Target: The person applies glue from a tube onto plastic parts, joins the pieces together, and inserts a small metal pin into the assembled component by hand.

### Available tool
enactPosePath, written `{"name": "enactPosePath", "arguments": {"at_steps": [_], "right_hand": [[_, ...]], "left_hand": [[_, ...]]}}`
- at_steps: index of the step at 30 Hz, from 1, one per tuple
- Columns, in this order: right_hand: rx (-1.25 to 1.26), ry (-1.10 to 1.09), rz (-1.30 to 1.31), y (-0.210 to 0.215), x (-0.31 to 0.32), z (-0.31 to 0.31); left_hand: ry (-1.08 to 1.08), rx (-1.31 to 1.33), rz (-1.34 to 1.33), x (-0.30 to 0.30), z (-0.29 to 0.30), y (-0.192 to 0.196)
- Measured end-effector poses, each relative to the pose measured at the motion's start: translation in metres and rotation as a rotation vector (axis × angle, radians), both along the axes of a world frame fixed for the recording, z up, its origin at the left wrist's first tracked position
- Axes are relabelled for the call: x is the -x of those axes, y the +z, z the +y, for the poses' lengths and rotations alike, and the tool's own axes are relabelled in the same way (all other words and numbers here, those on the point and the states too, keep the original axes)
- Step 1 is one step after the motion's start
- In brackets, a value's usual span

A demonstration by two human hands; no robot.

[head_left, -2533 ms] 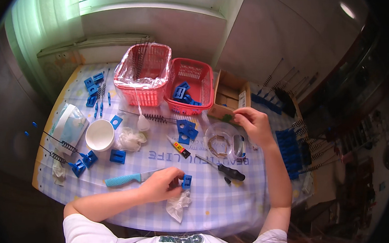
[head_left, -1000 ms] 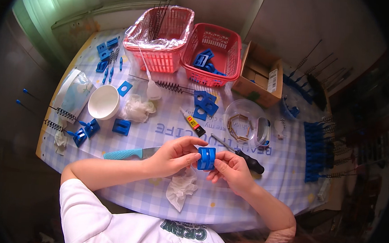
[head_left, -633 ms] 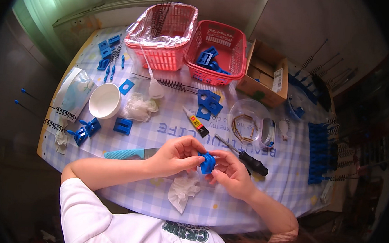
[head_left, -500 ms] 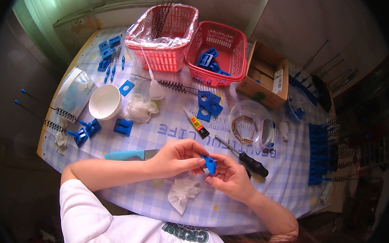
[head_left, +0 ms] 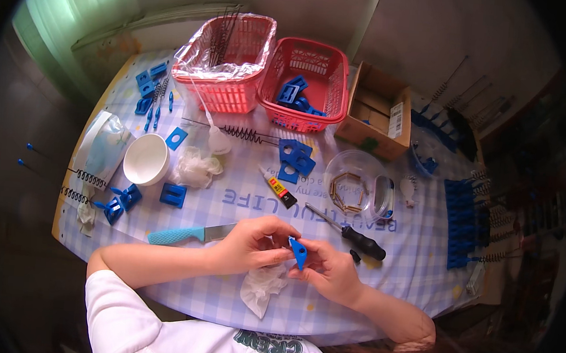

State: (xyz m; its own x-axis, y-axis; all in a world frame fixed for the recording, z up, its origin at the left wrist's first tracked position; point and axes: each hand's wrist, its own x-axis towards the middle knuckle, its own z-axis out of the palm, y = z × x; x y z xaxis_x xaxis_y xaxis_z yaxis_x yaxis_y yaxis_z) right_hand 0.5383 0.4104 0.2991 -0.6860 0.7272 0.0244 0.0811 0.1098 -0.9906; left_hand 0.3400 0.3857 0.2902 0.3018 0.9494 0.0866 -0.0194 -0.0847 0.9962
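Note:
A small blue plastic part (head_left: 298,252) with a dark round hole is held up above the near part of the table. My left hand (head_left: 256,244) pinches it from the left, thumb and fingers closed. From the right, my right hand (head_left: 330,270) grips the same part between thumb and fingertips. Just below my left hand lies a crumpled white tissue (head_left: 262,290). A knife with a turquoise handle (head_left: 177,235) lies left of that hand, its blade partly behind the fingers. Beyond my right hand rests a screwdriver with a black handle (head_left: 363,243).
Two red baskets (head_left: 226,97) (head_left: 303,119) and a cardboard box (head_left: 372,135) stand at the back. A glue tube (head_left: 277,188), blue square plates (head_left: 295,160), a white bowl (head_left: 146,159) and a clear round container (head_left: 355,181) occupy the middle. Blue parts with springs (head_left: 458,225) line the right edge.
The blue part has turned a little between my fingers, and its hole shows more plainly. The whole view has shifted slightly; both hands keep their hold.

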Motion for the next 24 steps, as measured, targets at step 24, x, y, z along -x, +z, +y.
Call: {"name": "enactPosePath", "arguments": {"at_steps": [24], "right_hand": [[-0.797,-0.715,-0.89,0.015,-0.107,0.135]], "left_hand": [[-0.046,-0.146,0.217,-0.005,-0.001,0.003]]}}
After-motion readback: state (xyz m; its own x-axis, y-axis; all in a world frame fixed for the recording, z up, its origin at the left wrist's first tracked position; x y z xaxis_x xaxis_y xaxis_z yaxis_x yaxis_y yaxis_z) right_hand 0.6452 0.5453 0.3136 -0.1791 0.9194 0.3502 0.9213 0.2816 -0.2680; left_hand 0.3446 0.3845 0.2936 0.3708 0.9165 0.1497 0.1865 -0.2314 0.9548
